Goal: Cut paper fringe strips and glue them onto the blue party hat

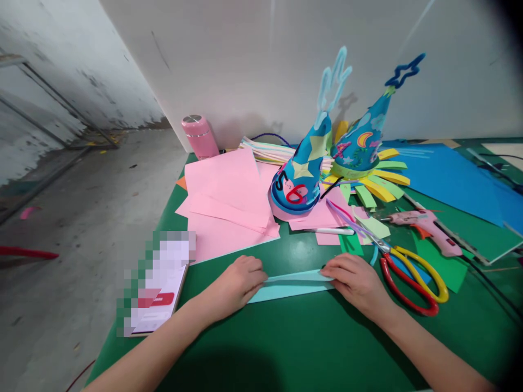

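A light blue strip of paper [292, 293] lies low over the green table, its upper long edge folded over. My left hand [243, 279] pinches the strip's left end between thumb and fingers. At the right end, my right hand [354, 280] grips the same strip, fingers closed on the folded edge. Scissors [402, 272] with red and yellow handles rest just right of my right hand, blades pointing away. Beyond the strip stands a blue cone hat [304, 169] with stars, a red 6 and a pale blue pipe-cleaner top.
Pink paper sheets [229, 190] spread behind my left hand, near a phone [163, 286] and a pink bottle [200, 136]. Another cone hat [359, 139] stands behind. On the right are a pink glue gun [429, 228] with its cord, and blue sheets [445, 179].
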A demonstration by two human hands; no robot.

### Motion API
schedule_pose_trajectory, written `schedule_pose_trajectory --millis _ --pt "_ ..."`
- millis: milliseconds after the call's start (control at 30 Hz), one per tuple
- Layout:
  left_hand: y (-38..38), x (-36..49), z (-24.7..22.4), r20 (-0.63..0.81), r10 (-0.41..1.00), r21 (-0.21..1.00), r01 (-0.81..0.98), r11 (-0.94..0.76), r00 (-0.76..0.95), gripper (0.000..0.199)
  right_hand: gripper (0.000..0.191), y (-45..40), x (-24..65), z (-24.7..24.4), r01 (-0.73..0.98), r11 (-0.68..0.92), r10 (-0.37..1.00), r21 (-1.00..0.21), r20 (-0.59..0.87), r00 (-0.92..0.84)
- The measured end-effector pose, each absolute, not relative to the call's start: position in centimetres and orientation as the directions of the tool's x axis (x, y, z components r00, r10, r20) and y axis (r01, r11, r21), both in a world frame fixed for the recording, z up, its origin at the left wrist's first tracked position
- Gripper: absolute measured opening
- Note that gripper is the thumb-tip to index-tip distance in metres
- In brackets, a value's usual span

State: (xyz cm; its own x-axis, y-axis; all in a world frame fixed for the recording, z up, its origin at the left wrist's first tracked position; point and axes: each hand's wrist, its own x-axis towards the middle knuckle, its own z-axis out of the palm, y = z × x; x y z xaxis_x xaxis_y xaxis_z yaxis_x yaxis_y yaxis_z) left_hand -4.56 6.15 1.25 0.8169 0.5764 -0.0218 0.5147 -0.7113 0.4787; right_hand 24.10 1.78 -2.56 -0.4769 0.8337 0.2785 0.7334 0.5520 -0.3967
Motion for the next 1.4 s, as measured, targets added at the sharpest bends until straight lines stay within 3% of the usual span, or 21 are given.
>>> schedule_pose_trajectory --millis 267,567,900,1400 --pt "5.4 -5.7 0.5 -0.02 0.566 0.414 0.522 -0.746 0.824 0.027 0.026 1.5 24.3 -1.9 0.706 0.612 0.789 -0.356 0.332 -0.517" --pt "5.0 -6.3 0.5 0.065 0.474 0.259 0.444 -0.858 0.878 0.024 0.025 1.5 24.3 -1.6 0.684 0.636 0.771 -0.357 0.328 -0.545" --pt "4.3 -6.3 0.6 0.193 0.498 0.124 0.482 -0.867 0.846 0.027 0.028 1.6 24.6 -1.5 0.664 0.658 0.752 -0.353 0.35 -0.559" --pt "3.9 -6.3 0.6 0.147 0.509 0.034 0.51 -0.86 0.848 0.024 0.031 1.5 25.4 -2.4 0.688 0.641 0.767 -0.341 0.333 -0.549"
